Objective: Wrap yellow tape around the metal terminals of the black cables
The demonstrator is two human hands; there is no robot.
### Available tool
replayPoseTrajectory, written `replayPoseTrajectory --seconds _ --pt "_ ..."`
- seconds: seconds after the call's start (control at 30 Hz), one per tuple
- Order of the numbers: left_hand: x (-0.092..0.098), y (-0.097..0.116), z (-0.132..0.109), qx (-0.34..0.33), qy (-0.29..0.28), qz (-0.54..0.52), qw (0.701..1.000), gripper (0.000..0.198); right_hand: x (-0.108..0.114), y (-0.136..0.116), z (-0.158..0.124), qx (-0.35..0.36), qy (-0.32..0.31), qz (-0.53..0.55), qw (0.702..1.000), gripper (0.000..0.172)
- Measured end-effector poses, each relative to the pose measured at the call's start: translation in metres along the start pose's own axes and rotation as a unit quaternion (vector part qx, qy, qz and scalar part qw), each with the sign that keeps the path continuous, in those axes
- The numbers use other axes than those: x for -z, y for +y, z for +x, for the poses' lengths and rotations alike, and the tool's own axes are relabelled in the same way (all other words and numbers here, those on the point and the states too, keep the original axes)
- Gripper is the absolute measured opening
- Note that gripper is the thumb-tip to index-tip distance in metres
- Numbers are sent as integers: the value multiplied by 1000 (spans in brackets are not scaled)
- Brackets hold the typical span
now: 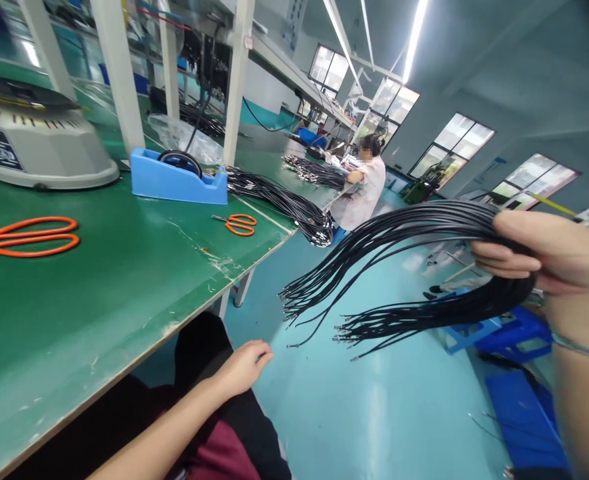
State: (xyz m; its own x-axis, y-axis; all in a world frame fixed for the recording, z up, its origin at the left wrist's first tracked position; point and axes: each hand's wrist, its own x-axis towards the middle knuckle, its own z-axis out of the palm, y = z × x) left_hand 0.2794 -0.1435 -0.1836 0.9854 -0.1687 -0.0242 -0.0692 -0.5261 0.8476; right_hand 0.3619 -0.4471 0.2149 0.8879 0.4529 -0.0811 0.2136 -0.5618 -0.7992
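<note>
My right hand (539, 253) is closed round the middle of a bundle of black cables (404, 233), held up above the floor. The bundle folds over at the hand, and both sets of metal-tipped ends hang out to the left. Low over my lap, my left hand (244, 367) has its fingers curled together. A small dark spot shows by its fingertips, too small to name. On the green bench (124, 287) lie orange-handled scissors (241, 224), close to a blue tape dispenser (179, 177).
Larger orange-handled scissors (34, 237) and a grey round-topped machine (44, 140) occupy the bench's left side. More black cables (284, 200) overhang its far edge. A co-worker (367, 183) sits beyond. Blue stools and bins (519, 340) stand at right.
</note>
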Motion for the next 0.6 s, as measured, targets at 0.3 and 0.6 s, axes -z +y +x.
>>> replayPoseTrajectory --seconds 0.3,0.6 --pt "6 -18 -18 106 53 -74 990 25 -142 147 36 -144 70 126 979 37" --pt "17 10 -17 202 44 -245 947 45 -201 219 52 -218 33 182 958 39"
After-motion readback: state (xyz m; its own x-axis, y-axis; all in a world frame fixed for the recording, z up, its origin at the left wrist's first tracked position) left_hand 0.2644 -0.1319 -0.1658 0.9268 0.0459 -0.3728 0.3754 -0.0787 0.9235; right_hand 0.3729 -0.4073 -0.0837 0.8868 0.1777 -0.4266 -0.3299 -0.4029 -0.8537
